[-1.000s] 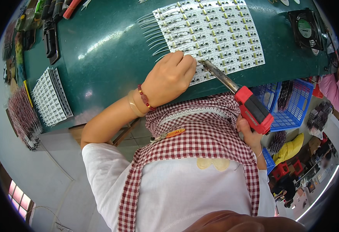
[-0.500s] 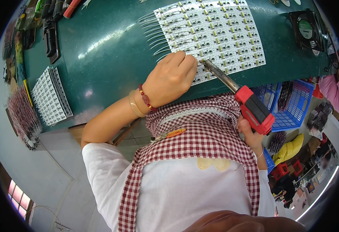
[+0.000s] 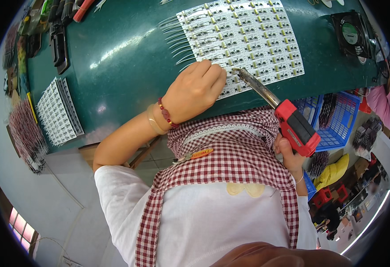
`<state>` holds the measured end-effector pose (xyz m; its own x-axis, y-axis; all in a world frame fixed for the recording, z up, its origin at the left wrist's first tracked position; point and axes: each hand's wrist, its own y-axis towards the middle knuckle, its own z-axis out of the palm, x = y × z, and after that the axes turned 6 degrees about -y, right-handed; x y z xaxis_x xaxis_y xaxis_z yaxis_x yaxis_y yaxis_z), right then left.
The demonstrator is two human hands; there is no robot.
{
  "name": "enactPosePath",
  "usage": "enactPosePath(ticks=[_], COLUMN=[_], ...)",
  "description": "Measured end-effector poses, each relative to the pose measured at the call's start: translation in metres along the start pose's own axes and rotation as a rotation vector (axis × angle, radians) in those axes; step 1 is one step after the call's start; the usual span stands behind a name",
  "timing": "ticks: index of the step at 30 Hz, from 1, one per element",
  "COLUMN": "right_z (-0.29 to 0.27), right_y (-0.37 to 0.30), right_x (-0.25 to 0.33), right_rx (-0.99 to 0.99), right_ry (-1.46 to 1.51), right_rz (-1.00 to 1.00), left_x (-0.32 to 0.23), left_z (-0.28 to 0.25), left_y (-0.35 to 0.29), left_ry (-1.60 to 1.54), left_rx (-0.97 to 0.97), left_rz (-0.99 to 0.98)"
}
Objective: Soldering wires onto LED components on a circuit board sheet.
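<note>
A white sheet of circuit boards lies on the green table, with rows of small dark and yellowish parts. Thin pale wires stick out past its left edge. Over the sheet's near left corner, my left hand is closed, knuckles up; its fingertips and whatever they pinch are hidden. My right hand, partly behind the handle, grips a red and black soldering iron. The iron's dark tip points up and left, just over the near part of the sheet, a short way right of my left fingers.
A stack of similar boards stands at the table's left edge, beside a bundle of reddish wires. A black fan is at the far right. Blue plastic baskets sit below the table's right edge. Tools and wire bundles crowd the far left.
The soldering iron has shifted slightly right, its tip a little farther from my left fingers. The sheet of boards has slid very slightly left. My left hand stays closed in nearly the same place.
</note>
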<state>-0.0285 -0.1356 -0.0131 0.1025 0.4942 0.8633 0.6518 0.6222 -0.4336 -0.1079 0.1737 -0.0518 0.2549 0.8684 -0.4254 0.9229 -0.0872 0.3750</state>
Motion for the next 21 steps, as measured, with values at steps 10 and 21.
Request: enactPosePath(ticks=[10, 21], right_z=[0.003, -0.003], right_y=[0.004, -0.002], right_x=[-0.003, -0.01], right_rx=[-0.026, -0.007], right_ry=[-0.066, -0.08], right_rz=[0.007, -0.07], left_x=[0.001, 0.002], left_z=[0.001, 0.002], left_y=[0.001, 0.001], left_ry=[-0.028, -0.03], left_rx=[0.004, 0.008], left_rz=[-0.004, 0.002])
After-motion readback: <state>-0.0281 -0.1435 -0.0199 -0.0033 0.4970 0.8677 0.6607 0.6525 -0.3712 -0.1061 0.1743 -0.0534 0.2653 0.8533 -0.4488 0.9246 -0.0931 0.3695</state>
